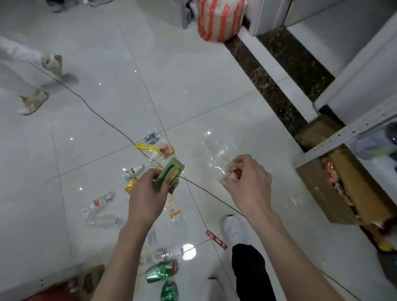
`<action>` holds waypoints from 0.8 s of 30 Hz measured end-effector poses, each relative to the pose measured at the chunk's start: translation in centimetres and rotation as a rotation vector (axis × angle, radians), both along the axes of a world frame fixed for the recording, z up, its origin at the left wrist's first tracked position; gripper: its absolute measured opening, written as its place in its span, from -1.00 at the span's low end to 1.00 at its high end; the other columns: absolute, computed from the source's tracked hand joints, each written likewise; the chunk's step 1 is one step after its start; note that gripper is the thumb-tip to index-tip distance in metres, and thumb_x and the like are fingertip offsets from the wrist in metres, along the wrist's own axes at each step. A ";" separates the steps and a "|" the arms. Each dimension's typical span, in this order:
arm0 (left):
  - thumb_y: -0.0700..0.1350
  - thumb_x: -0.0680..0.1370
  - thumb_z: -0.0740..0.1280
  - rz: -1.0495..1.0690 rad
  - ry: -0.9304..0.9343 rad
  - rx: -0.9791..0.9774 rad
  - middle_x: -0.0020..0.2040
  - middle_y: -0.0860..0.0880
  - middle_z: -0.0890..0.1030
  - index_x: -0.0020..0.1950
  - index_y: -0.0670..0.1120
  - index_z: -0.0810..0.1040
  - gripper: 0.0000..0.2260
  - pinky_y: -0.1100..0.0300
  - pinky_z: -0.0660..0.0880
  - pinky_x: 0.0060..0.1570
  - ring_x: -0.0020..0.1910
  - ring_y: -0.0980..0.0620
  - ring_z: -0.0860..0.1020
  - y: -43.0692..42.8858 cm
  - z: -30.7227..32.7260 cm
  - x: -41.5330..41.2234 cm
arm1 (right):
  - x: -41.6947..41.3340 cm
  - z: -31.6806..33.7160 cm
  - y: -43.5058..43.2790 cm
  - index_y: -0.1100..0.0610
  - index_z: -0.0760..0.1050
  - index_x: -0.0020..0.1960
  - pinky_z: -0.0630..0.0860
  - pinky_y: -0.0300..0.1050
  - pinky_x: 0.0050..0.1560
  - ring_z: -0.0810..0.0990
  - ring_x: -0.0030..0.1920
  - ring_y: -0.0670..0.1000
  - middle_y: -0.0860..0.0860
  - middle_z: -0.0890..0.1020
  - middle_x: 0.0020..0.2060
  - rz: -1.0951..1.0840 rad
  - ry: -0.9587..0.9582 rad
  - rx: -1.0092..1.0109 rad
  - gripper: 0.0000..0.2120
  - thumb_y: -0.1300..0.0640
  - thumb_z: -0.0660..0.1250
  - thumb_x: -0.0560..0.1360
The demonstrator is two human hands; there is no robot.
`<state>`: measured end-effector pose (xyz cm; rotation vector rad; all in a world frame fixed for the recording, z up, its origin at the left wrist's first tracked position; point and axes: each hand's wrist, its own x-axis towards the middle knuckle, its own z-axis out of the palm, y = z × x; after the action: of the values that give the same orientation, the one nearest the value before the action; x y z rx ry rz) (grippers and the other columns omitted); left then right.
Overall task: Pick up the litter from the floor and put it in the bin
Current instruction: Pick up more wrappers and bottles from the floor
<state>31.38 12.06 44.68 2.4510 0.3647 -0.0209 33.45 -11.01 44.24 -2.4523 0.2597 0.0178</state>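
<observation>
My left hand grips a green and yellow snack packet above the white tiled floor. My right hand is closed on a small orange wrapper with a clear plastic bag hanging from it. Litter lies scattered below: a small white bottle, a gold wrapper, clear plastic bottles, a yellow wrapper, a red strip, two crushed green cans. No bin shows in this view.
Another person's legs stand at the far left. A red-striped sack leans by the wall at the top. Cardboard boxes sit under a metal shelf on the right. My own shoe is below my right hand.
</observation>
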 end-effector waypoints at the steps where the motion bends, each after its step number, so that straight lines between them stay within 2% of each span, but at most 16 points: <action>1: -0.08 0.53 0.37 -0.042 0.010 0.001 -0.15 0.12 0.60 0.00 -0.01 0.57 -0.93 0.13 0.45 -0.16 -0.13 0.05 0.55 -0.8 0.0 -0.9 | -2.0 0.1 -0.9 -0.03 0.43 0.12 0.36 0.02 0.24 0.55 0.06 0.02 -0.07 0.59 -0.03 -0.036 0.007 -0.007 -0.73 0.06 0.41 0.47; 6: -0.08 0.53 0.37 -0.226 0.063 -0.027 -0.12 0.09 0.62 0.02 0.01 0.57 -0.92 0.13 0.46 -0.16 -0.12 0.05 0.55 -5.9 0.0 -5.8 | -11.9 0.0 -6.4 -0.04 0.41 0.14 0.31 -0.03 0.23 0.54 0.06 0.01 -0.08 0.59 -0.01 -0.235 0.074 -0.032 -0.68 0.09 0.44 0.44; 10: -0.09 0.54 0.37 -0.407 0.088 -0.027 -0.12 0.04 0.62 0.04 -0.04 0.57 -0.90 0.16 0.39 -0.22 -0.14 0.03 0.53 -11.8 -0.6 -9.4 | -19.4 -0.6 -11.9 -0.04 0.41 0.13 0.38 0.00 0.22 0.56 0.04 0.01 -0.08 0.60 -0.02 -0.413 0.092 -0.048 -0.64 0.05 0.48 0.41; 14: -0.07 0.54 0.37 -0.576 0.124 -0.027 -0.19 0.14 0.58 0.00 0.00 0.55 -0.93 0.30 0.33 -0.31 -0.20 0.10 0.52 -19.2 -0.9 -13.1 | -27.4 -1.4 -17.9 -0.03 0.40 0.17 0.35 0.00 0.19 0.55 0.06 0.04 -0.06 0.60 0.01 -0.594 0.111 -0.062 -0.59 0.06 0.49 0.39; 17: -0.09 0.54 0.38 -0.696 0.133 -0.027 -0.18 0.14 0.59 -0.01 0.01 0.55 -0.94 0.30 0.34 -0.32 -0.20 0.10 0.52 -25.1 -1.1 -16.9 | -34.0 -1.7 -22.1 -0.02 0.41 0.18 0.29 -0.04 0.19 0.53 0.08 0.04 -0.05 0.59 0.03 -0.727 0.133 -0.044 -0.61 0.06 0.46 0.41; 21: -0.11 0.54 0.36 -0.796 0.212 -0.046 -0.16 0.08 0.59 -0.03 0.05 0.54 -0.94 0.39 0.35 -0.55 -0.24 0.06 0.54 -33.0 -1.4 -23.9 | -44.2 -1.9 -27.3 -0.02 0.41 0.18 0.23 -0.08 0.16 0.52 0.08 0.03 -0.05 0.58 0.03 -0.882 0.154 -0.014 -0.60 0.02 0.46 0.41; 24: -0.12 0.53 0.38 -0.921 0.195 -0.034 -0.18 0.12 0.60 -0.02 0.02 0.55 -0.93 0.33 0.37 -0.37 -0.21 0.12 0.55 -38.5 -1.7 -30.1 | -52.1 -2.2 -31.0 -0.01 0.41 0.19 0.26 -0.04 0.15 0.53 0.09 0.06 -0.04 0.58 0.04 -0.982 0.169 -0.017 -0.60 0.01 0.46 0.41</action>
<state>1.27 -26.45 42.94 2.3724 -0.6947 -0.6455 -18.67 -42.02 42.00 -2.0915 1.4919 -0.2006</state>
